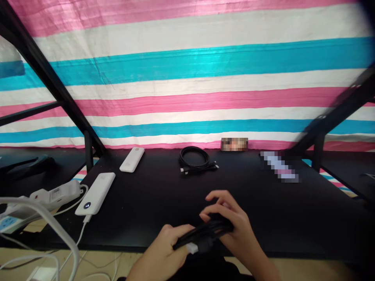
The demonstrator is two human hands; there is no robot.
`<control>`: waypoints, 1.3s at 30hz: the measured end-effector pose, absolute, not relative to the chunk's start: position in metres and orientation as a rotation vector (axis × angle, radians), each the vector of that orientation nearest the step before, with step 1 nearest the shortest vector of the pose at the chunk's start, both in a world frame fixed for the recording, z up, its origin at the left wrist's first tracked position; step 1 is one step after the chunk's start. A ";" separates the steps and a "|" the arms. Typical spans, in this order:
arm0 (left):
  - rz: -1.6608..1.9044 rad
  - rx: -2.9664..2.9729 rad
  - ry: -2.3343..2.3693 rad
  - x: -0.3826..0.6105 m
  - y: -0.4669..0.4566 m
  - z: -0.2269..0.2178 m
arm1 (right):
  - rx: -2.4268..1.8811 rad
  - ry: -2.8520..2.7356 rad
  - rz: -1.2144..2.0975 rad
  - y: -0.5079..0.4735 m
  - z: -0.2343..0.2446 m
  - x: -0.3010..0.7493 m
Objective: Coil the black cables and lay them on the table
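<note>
Near the table's front edge, a bundled black cable with a pale metal plug lies between my two hands. My left hand is closed around the bundle's left end. On the right, my right hand grips the other end, its thumb side partly hidden and some fingers curled above the loops. Farther back, a second black cable lies coiled on the black table, its plugs at the front and right of the coil.
At the left are a white power bank and another white power bank with a lit display and a plugged-in cable. A white power strip and loose white cords lie beyond. Blurred items stand at the back right. Black frame bars slant on both sides.
</note>
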State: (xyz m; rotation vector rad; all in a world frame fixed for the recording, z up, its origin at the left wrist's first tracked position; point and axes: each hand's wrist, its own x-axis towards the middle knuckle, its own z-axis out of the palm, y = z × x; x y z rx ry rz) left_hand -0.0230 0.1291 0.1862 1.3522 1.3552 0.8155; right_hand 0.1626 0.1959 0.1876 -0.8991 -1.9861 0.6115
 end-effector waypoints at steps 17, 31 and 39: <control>1.652 0.348 1.355 0.005 0.144 0.156 | -1.196 -0.984 1.572 0.203 0.152 0.141; 1.038 0.334 1.039 -0.046 0.149 0.175 | -1.049 -1.177 1.893 0.181 0.150 0.143; 0.985 0.703 1.279 -0.042 0.147 0.168 | -1.350 -0.980 1.671 0.181 0.147 0.141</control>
